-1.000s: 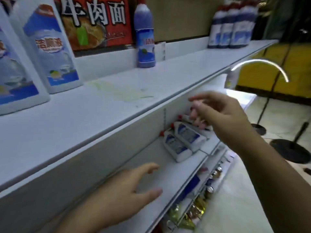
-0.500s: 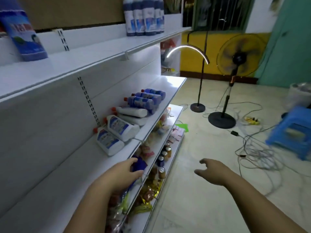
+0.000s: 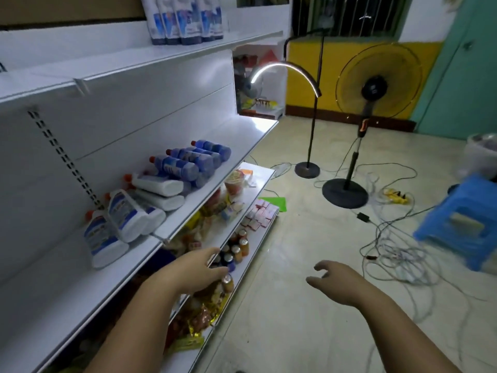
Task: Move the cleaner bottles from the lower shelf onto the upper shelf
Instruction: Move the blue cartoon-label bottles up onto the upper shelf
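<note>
Several cleaner bottles lie on their sides on the lower shelf (image 3: 80, 278): white ones with red caps (image 3: 126, 215) nearer me, blue ones (image 3: 185, 164) farther along. Several more bottles (image 3: 185, 20) stand upright at the far end of the upper shelf (image 3: 139, 59). My left hand (image 3: 196, 267) hovers just past the lower shelf's front edge, below and right of the nearest white bottle, fingers apart and holding nothing. My right hand (image 3: 338, 278) hangs over the floor, away from the shelves, fingers loosely spread and holding nothing.
Below the lower shelf are shelves with snack packets (image 3: 199, 319), cans (image 3: 236, 249) and small boxes (image 3: 261, 214). On the floor stand an arc lamp (image 3: 308, 168), a yellow fan (image 3: 373, 90), a blue stool (image 3: 462, 222) and tangled cables (image 3: 403, 254).
My view swung from the upper shelf down to the lower shelf and floor. My right hand dropped from beside the lying bottles to over the floor. My left hand slid off the lower shelf's front edge.
</note>
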